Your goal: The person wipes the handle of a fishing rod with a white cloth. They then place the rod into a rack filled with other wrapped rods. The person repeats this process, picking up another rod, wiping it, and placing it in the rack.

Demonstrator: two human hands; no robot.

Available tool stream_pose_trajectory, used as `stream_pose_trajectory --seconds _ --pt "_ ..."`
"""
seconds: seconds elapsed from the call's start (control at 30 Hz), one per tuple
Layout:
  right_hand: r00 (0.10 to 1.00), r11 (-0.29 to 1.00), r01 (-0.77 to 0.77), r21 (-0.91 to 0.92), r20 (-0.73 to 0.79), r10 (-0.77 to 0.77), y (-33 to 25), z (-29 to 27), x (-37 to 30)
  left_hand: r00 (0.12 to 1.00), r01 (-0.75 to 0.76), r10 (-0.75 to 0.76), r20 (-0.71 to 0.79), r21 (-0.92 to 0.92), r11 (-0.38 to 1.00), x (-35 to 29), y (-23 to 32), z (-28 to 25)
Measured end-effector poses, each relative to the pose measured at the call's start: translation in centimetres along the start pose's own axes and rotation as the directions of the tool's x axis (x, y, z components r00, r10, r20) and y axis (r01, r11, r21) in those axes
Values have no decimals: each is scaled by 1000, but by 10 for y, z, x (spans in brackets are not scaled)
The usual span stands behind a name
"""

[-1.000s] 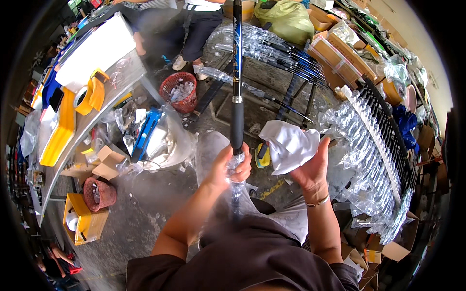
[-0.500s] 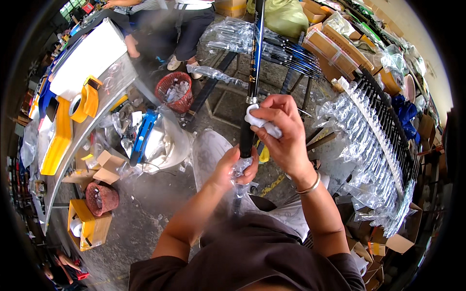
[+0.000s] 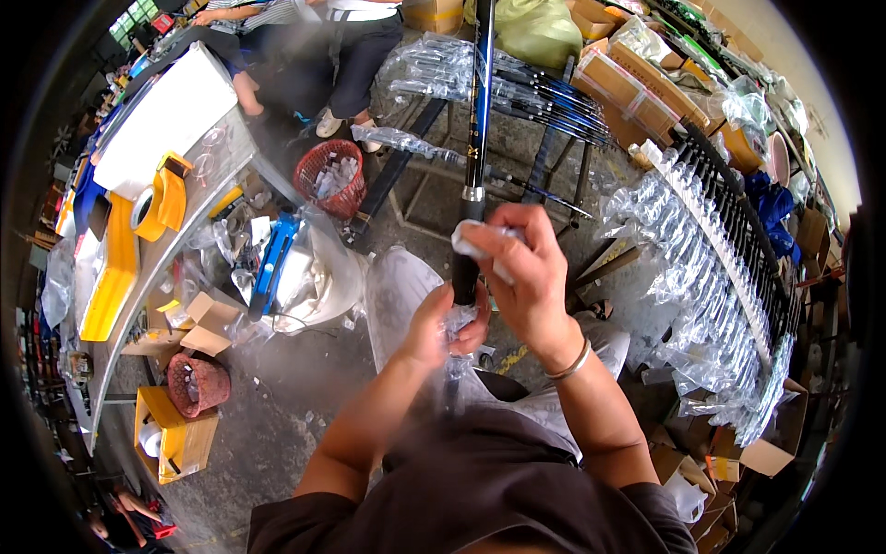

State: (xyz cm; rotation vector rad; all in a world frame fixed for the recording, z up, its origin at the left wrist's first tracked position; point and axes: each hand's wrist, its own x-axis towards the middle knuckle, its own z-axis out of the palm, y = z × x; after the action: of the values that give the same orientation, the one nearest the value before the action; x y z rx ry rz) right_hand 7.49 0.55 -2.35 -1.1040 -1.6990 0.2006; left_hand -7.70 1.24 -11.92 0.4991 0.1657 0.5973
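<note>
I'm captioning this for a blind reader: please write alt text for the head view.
Seen from above, a person's left hand grips the dark handle of a fishing rod while the right hand presses a white cloth against it. Bagged rods on a rack, a red basket and cardboard boxes surround them.

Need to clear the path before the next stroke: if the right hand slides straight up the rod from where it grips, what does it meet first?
Probably the silver ring on the rod, just above the right hand and its white cloth.
</note>
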Motion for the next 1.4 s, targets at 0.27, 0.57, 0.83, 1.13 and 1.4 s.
stream_pose_trajectory --seconds 0.27,0.57,0.83,1.13,1.4 --pt "999 999 6 -46 -44 -8 2 3 -21 993 -7 17 -118 84 996 1 -2 4" --pt "645 103 -558 824 351 679 13 -19 -43 998 -50 49 27 45 998 5 -3 2" --pt "706 -42 -385 922 324 629 7 -32 -34 999 -47 46 7 61 997 6 -2 8" --pt "948 838 -305 453 63 311 11 -35 -24 999 -43 42 28 57 997 8 -1 10" --pt "997 999 -49 0 -60 48 1 -17 3 1000 -23 22 19 61 998 7 -6 6"
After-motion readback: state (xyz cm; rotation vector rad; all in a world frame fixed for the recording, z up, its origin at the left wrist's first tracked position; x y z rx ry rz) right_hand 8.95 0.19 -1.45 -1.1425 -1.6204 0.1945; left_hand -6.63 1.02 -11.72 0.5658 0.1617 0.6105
